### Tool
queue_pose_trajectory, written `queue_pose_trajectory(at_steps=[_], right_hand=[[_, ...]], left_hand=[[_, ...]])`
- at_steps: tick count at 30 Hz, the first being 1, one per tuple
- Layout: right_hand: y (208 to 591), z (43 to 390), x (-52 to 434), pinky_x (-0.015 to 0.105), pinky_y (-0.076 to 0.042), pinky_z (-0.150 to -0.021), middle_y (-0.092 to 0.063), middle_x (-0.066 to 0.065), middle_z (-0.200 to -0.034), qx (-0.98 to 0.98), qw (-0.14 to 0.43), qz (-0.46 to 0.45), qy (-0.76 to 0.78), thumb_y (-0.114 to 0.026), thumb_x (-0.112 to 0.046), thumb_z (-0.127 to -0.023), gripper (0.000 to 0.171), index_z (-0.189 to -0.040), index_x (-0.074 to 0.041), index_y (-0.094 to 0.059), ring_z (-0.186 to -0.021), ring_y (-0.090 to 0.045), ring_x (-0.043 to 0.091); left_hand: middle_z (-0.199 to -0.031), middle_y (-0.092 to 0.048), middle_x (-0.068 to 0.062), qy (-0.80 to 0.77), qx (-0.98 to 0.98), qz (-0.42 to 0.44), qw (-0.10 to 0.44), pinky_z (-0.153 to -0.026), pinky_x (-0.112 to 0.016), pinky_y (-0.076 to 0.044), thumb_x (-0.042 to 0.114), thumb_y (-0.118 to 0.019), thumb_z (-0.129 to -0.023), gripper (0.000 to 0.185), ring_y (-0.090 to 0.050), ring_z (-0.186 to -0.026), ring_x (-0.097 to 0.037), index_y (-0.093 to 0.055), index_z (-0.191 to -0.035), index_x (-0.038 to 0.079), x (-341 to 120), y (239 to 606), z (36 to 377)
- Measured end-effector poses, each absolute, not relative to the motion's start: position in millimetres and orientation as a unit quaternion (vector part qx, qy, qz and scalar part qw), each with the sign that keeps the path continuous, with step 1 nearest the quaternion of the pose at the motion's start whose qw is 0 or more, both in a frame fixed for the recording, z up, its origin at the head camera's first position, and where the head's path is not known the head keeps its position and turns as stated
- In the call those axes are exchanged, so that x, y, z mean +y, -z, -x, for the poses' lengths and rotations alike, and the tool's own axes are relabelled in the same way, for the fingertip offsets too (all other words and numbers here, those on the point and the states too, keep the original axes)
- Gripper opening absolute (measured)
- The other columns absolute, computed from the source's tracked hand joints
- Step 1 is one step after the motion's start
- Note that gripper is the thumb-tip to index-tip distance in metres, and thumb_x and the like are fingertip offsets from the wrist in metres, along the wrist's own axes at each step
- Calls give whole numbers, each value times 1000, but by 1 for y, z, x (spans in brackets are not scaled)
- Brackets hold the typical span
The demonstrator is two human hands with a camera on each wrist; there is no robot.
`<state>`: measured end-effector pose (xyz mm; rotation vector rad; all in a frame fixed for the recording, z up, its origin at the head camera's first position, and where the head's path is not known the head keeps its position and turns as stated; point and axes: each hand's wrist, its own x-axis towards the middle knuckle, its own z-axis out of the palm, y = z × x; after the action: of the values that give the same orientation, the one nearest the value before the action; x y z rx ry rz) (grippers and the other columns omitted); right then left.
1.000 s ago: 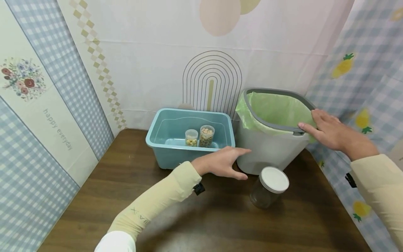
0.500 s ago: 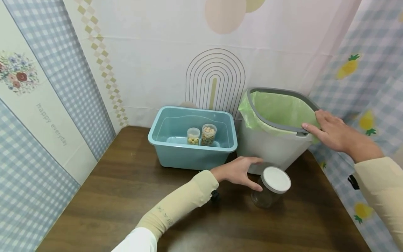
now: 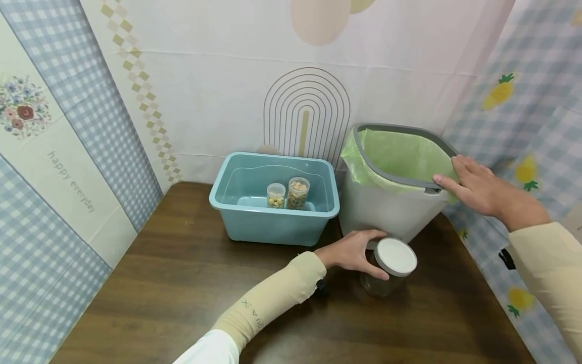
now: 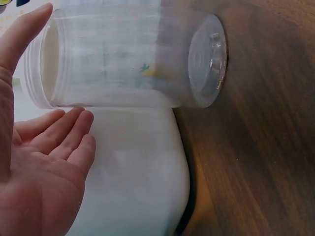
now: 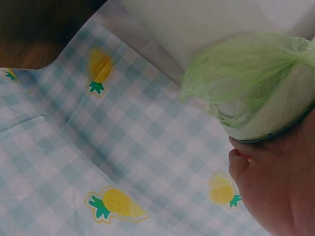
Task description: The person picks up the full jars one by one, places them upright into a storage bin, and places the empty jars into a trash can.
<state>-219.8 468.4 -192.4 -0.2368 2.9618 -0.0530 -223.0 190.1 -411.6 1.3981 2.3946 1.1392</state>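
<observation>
A clear plastic jar (image 3: pixel 376 283) with a white lid (image 3: pixel 397 257) stands upright on the table in front of the trash can (image 3: pixel 373 207). My left hand (image 3: pixel 352 253) is at its left side, thumb toward the near side and fingers toward the far side. In the left wrist view the nearly straight fingers (image 4: pixel 74 135) and the thumb (image 4: pixel 27 37) lie on opposite sides of the jar's lid end. My right hand (image 3: pixel 484 189) grips the trash can's grey rim (image 3: pixel 391 178) at its near right corner, over the green liner bag (image 3: pixel 404 156).
Left of the trash can is a blue plastic bin (image 3: pixel 273 225). Two small clear jars stand inside it: a shorter jar (image 3: pixel 276 196) and a taller jar (image 3: pixel 297 194) with nut-like pieces. A cloth backdrop (image 3: pixel 204 101) rises behind the wooden table (image 3: pixel 182 283).
My left hand has moved right and slightly down from in front of the blue bin to the clear jar. My right hand stays at the trash can's rim.
</observation>
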Motion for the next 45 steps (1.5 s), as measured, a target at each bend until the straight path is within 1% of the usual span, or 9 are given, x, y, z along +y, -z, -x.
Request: queue_pose_trajectory(at_steps=[9,18,26,35,40,45], right_hand=[[191,220,466,78,3,-123,13,41,-168,994,86,72,15,-24,-63,-111,97,-163,10,12,-157,11,60],[191,219,465,78,1,-123,11,43,-168,994,84,73,10,-24,-61,-112,96,-163,11,12,-156,9,61],[190,218,464,77,1,-124,12,43,-167,994,82,72,5,-23,-61,-112,95,-163,12,12,-157,9,61],[194,220,468,77,2,-124,13,41,-168,993,86,74,18,-24,-62,-112,96,-163,10,13,-157,11,60],[193,220,468,77,1,-124,14,40,-168,993,89,73,15,-24,-62,-112,96,-163,10,13,-157,11,60],[191,220,468,77,2,-124,15,40,-169,993,91,75,15,-23,-62,-112,95,-163,9,13,-157,11,60]], left_hand=[[-143,-64,1,-386,787,-477,58,-100,-9,-46,49,-92,-78,92,-61,-125,-5,-50,-153,14,200,416,224],[-138,-67,-1,-400,781,-476,58,-97,-7,-46,45,-93,-78,86,-62,-120,-3,-55,-148,13,203,414,223],[-137,-67,-1,-428,773,-464,69,-95,-8,-47,43,-94,-77,86,-62,-117,-2,-55,-147,11,197,409,223],[-136,-68,-1,-416,784,-455,71,-96,-11,-49,46,-94,-77,87,-63,-116,-3,-55,-147,12,173,398,222],[-136,-68,-1,-431,783,-442,77,-98,-13,-51,43,-94,-78,84,-64,-119,-4,-56,-146,12,152,389,219],[-136,-67,-1,-446,783,-427,76,-101,-16,-52,42,-95,-77,85,-64,-121,-5,-55,-146,12,132,378,217]])
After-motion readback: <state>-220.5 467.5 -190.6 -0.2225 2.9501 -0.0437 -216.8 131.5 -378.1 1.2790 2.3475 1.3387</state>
